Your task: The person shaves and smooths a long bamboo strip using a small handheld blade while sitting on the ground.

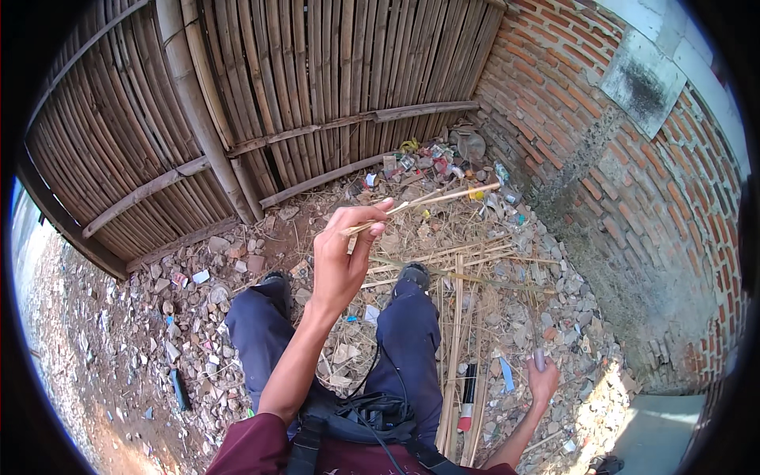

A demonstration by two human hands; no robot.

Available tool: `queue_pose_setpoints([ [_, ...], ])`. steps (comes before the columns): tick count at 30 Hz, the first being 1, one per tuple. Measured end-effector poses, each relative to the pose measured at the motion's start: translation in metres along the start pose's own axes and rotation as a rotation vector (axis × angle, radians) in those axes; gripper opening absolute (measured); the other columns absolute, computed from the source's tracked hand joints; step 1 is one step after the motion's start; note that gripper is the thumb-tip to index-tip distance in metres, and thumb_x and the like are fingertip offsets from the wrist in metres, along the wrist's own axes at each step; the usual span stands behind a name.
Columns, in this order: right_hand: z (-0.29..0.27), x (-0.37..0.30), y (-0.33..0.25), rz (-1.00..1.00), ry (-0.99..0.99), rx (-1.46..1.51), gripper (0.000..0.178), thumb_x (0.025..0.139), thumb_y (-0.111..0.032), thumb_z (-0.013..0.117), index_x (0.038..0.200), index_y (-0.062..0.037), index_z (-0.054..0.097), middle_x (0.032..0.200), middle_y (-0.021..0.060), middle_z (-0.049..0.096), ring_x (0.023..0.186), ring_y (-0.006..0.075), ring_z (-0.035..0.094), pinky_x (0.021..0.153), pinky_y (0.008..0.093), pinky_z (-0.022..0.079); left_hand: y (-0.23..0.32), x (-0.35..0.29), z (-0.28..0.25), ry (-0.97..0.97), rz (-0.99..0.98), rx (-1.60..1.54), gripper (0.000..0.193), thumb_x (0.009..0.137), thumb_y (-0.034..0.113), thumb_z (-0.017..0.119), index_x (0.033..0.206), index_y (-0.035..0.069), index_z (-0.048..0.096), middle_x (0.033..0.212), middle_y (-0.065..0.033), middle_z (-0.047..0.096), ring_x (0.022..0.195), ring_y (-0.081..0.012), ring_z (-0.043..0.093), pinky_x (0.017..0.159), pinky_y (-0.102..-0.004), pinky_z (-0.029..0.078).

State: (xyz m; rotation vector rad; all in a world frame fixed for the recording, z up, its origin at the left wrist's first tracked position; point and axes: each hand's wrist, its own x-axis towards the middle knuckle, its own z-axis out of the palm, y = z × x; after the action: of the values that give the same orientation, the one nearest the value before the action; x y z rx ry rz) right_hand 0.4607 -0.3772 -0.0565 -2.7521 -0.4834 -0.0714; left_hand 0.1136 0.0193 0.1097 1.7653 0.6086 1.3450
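My left hand (339, 257) is raised in front of me, thumb and fingers pinched round thin split bamboo strips (455, 195). The strips point right and slightly away, their short ends jutting past my fingers on the left. Low on the right, my right hand (543, 381) is closed round a tool with a greyish rounded handle (540, 360); the rest of the tool blends into the rubble, and I cannot tell its kind. Long pale bamboo strips (453, 348) lie beside my right leg, and more strips (483, 252) lie crosswise beyond my feet.
A bamboo-slat wall (309, 71) stands ahead and a brick wall (586, 127) on the right. Stones and litter (443, 162) cover the ground. A black-and-red cylindrical object (468, 396) lies by the strips, a dark flat piece (180, 389) at left. A grey-green panel (661, 427) is lower right.
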Motion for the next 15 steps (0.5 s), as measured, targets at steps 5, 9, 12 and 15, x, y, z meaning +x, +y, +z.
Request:
queue_pose_setpoints([
  [5, 0.01, -0.025, -0.02, 0.075, -0.329, 0.992, 0.036, 0.101, -0.04, 0.072, 0.107, -0.0055, 0.063, 0.066, -0.0068, 0.041, 0.053, 0.0051, 0.041, 0.046, 0.0241, 0.034, 0.0, -0.004, -0.002, 0.264, 0.362, 0.24, 0.021, 0.085, -0.001, 0.084, 0.099, 0.003, 0.068, 0.099, -0.0101, 0.075, 0.093, -0.0251, 0.071, 0.081, -0.0369, 0.055],
  [9, 0.046, -0.068, -0.044, -0.125, -0.27, 1.073, 0.04, 0.098, -0.038, 0.076, 0.109, -0.0019, 0.062, 0.067, -0.005, 0.046, 0.049, 0.0065, 0.042, 0.044, 0.0262, 0.035, -0.006, -0.004, -0.005, 0.309, 0.426, 0.21, 0.029, 0.076, -0.005, 0.09, 0.093, 0.003, 0.068, 0.091, -0.0086, 0.074, 0.085, -0.023, 0.069, 0.077, -0.0354, 0.054],
  [12, 0.053, -0.098, -0.07, -0.186, -0.379, 1.212, 0.043, 0.095, -0.035, 0.078, 0.11, 0.0017, 0.061, 0.069, -0.0035, 0.05, 0.052, 0.006, 0.045, 0.046, 0.0253, 0.036, -0.005, 0.001, -0.007, 0.341, 0.403, 0.196, 0.029, 0.075, -0.004, 0.091, 0.092, 0.002, 0.069, 0.09, -0.0084, 0.075, 0.085, -0.0227, 0.071, 0.077, -0.0346, 0.055],
  [15, 0.069, -0.112, -0.055, -0.24, -0.423, 1.173, 0.045, 0.089, -0.038, 0.081, 0.1, 0.0021, 0.063, 0.069, -0.0027, 0.054, 0.055, 0.0057, 0.049, 0.048, 0.0258, 0.035, -0.001, 0.002, -0.007, 0.348, 0.378, 0.186, 0.029, 0.073, -0.004, 0.092, 0.092, 0.002, 0.07, 0.091, -0.0086, 0.076, 0.086, -0.0225, 0.073, 0.076, -0.0338, 0.057],
])
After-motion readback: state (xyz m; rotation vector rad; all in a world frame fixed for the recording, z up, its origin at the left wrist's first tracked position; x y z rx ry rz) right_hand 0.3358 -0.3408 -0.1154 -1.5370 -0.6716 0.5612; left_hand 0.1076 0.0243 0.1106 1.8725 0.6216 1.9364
